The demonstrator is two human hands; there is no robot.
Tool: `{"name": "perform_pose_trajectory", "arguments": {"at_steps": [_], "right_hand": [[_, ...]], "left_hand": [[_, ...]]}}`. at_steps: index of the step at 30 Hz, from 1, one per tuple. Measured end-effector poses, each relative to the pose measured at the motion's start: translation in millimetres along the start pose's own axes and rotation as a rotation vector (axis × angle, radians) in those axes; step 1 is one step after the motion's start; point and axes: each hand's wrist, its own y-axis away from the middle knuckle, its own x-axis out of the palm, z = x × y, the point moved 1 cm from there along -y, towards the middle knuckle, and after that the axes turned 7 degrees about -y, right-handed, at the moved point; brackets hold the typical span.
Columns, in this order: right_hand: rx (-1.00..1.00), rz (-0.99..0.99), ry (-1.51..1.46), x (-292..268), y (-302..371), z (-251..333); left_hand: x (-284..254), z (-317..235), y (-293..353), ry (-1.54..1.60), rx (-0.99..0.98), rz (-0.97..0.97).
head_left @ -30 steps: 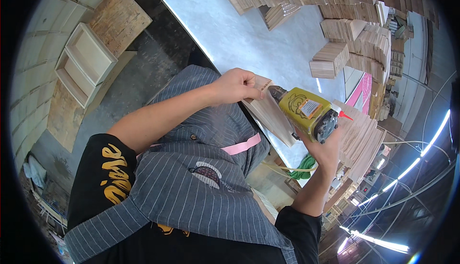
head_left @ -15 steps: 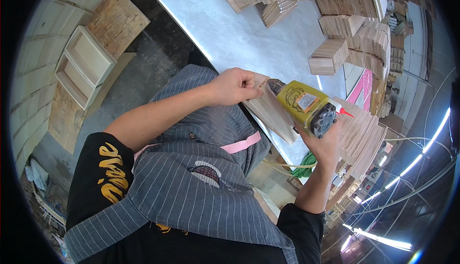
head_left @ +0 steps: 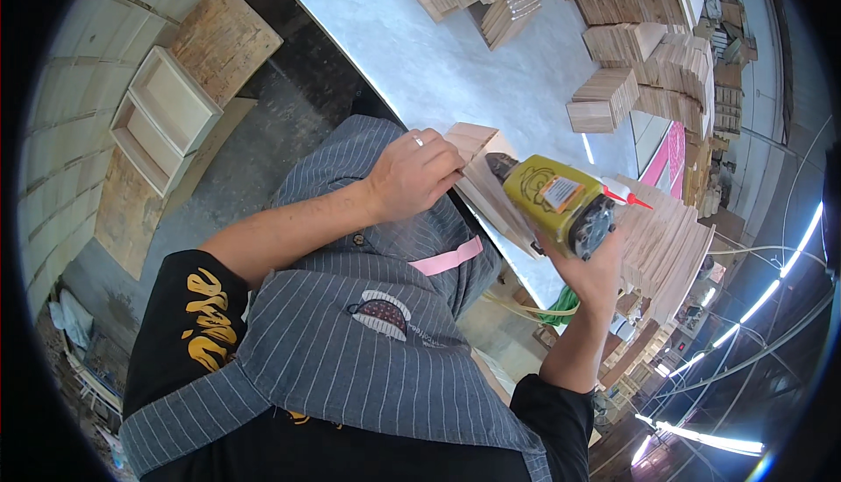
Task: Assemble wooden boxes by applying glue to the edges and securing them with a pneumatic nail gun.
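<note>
Many wooden blocks (head_left: 604, 101) crowd a grey worktable (head_left: 420, 53) above concrete floor (head_left: 263, 140).

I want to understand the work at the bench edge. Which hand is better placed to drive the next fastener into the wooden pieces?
Probably the right hand: it already grips the yellow nail gun, whose nose sits against the wooden pieces. The left hand is busy pinching those pieces together at the bench edge.

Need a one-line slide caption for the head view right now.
Left hand steadies thin wooden boards while right hand holds a yellow nail gun against them.
</note>
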Motion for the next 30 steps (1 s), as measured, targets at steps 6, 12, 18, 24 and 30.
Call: {"name": "perform_pose_trajectory", "arguments": {"at_steps": [6,12,18,24,30], "right_hand": [[-0.040,0.047,-0.027,4.5,6.7,14.0],[-0.055,0.042,0.004,9.9,2.5,15.4],[-0.051,0.040,-0.043,9.4,0.8,15.0],[-0.061,0.036,-0.002,11.2,-2.1,19.8],[-0.023,0.063,-0.023,12.1,-3.1,19.1]], "left_hand": [[5.4,2.3,-6.2,-0.043,0.057,-0.079],[6.3,3.0,-8.5,-0.096,0.064,-0.078],[5.9,2.7,-8.6,-0.101,0.057,-0.074],[5.9,5.4,-8.7,-0.060,0.047,-0.081],[6.6,5.2,0.5,0.096,-0.148,-0.058]]}}
